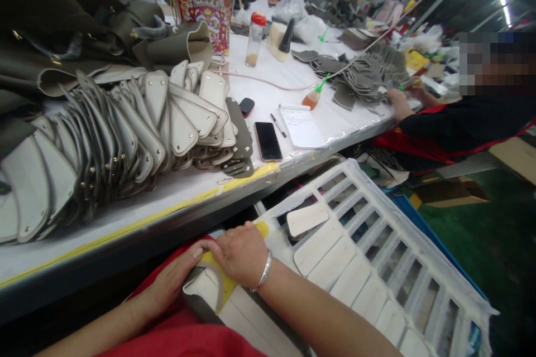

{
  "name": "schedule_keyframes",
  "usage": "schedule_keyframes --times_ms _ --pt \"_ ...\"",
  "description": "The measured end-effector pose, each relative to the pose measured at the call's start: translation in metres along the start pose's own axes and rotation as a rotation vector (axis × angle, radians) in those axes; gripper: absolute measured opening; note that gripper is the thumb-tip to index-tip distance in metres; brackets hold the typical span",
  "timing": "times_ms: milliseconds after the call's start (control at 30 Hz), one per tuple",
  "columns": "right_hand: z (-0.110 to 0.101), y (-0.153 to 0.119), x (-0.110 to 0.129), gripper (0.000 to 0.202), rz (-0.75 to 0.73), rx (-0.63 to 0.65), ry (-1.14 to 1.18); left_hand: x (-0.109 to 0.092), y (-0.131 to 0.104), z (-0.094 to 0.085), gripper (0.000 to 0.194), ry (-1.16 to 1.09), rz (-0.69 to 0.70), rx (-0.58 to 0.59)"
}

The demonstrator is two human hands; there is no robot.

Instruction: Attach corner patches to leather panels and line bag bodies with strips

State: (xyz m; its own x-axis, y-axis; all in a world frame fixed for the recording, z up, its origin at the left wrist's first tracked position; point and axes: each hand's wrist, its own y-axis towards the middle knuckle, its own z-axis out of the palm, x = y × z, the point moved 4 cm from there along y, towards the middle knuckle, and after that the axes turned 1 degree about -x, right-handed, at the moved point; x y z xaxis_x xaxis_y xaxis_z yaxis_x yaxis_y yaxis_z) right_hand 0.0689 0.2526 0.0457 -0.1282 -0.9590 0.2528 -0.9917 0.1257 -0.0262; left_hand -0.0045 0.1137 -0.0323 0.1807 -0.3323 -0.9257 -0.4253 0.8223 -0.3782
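Low in front of me, against my red clothing, lies a pale leather piece [251,318] with a dark outer side and a curled near edge. A yellow patch [226,287] covers its top end. My left hand [180,273] grips that end from the left, its thumb reaching toward the other hand. Closed over the same end is my right hand [243,251], with a silver bangle on the wrist; its fingertips are hidden. Just right of it, a slatted white rack [377,217] bears several pale rounded panels [322,245].
On the table [167,201] lie a heap of pale riveted leather pieces [125,128], a phone [268,141], a pen [278,125], a notepad [301,127] and a small glue bottle [312,99]. A co-worker's arm [444,122] reaches over dark pieces [360,78] at the far right.
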Motion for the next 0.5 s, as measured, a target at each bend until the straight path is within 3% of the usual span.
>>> schedule_keyframes --times_ms 133,333,433,500 --pt "0.001 -0.017 0.002 0.045 0.100 0.014 0.012 -0.029 -0.002 0.019 0.040 -0.145 -0.049 0.188" --pt "0.005 -0.029 0.001 0.045 0.165 0.078 -0.025 -0.030 0.005 0.026 0.034 -0.222 -0.009 0.343" --pt "0.015 -0.029 -0.003 0.037 0.112 0.051 -0.051 -0.042 0.001 0.004 0.030 -0.282 0.113 0.430" --pt "0.030 -0.006 -0.005 0.027 0.038 -0.056 0.027 -0.055 -0.006 -0.036 0.031 -0.217 0.185 0.375"
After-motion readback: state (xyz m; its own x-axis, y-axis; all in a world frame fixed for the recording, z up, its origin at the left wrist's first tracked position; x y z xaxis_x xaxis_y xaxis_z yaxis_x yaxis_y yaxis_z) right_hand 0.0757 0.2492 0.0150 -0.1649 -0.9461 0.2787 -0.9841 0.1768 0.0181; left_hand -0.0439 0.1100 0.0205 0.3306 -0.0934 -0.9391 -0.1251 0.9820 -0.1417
